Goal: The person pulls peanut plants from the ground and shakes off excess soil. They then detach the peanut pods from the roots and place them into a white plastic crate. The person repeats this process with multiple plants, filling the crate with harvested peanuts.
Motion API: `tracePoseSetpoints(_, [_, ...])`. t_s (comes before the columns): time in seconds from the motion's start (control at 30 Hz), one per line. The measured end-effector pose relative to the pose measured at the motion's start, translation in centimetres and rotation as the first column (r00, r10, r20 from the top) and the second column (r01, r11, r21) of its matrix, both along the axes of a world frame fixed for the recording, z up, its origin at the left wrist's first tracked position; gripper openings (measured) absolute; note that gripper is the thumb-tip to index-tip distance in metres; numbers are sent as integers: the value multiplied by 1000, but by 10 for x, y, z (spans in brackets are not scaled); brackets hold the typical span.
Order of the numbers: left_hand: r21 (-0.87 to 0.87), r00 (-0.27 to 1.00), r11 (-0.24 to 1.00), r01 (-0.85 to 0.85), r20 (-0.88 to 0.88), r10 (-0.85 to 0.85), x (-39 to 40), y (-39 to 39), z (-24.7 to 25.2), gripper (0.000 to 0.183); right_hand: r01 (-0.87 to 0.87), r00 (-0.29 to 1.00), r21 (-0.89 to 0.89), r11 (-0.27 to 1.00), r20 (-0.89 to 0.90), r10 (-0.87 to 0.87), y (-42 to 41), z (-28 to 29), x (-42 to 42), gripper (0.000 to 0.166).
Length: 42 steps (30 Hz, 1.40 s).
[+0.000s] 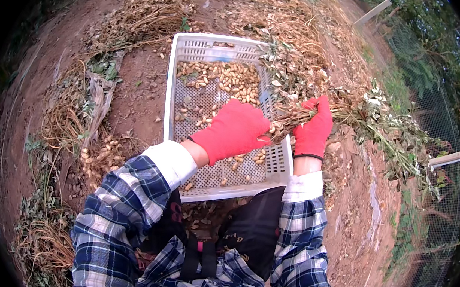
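My right hand (315, 128), in a red knit glove, grips a bundle of peanut plants (343, 110) by the stems. Their leafy tops spread to the right, and the root end points left over the crate's right rim. At that root end, my left hand (235, 129) in a matching glove is curled with its fingers on the roots and pods (273, 130); its palm side is hidden. Beneath it stands a white slatted plastic crate (170, 93). Loose peanuts (236, 76) are heaped at the crate's far end, with scattered ones nearer me.
Pulled peanut plants (150, 17) lie in dry rows on reddish soil (131, 94). More plants with pods (106, 153) lie left of the crate. Mesh netting (441, 117) with wooden stakes (450, 158) runs along the right. My knees (251, 227) are close behind the crate.
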<state>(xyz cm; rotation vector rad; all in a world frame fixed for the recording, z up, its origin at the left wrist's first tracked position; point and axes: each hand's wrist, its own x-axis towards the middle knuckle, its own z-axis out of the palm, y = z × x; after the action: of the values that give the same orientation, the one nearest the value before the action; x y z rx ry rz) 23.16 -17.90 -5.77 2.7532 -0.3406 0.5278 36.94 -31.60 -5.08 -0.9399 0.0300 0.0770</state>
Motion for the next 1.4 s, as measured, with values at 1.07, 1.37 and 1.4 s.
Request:
tracePoseSetpoints(1.07, [-339, 997, 938, 78, 24, -75, -12, 0, 16, 24, 103, 995, -77, 992, 17, -102, -13, -6, 20, 27])
tracePoseSetpoints(1.37, [-479, 988, 869, -124, 20, 153, -10, 18, -2, 19, 75, 997, 88, 993, -1, -75, 23, 0, -7, 24])
tracePoseSetpoints(1.4, [-512, 989, 850, -129, -3, 148, -7, 15, -1, 26, 68, 998, 60, 996, -22, -66, 23, 3, -12, 23])
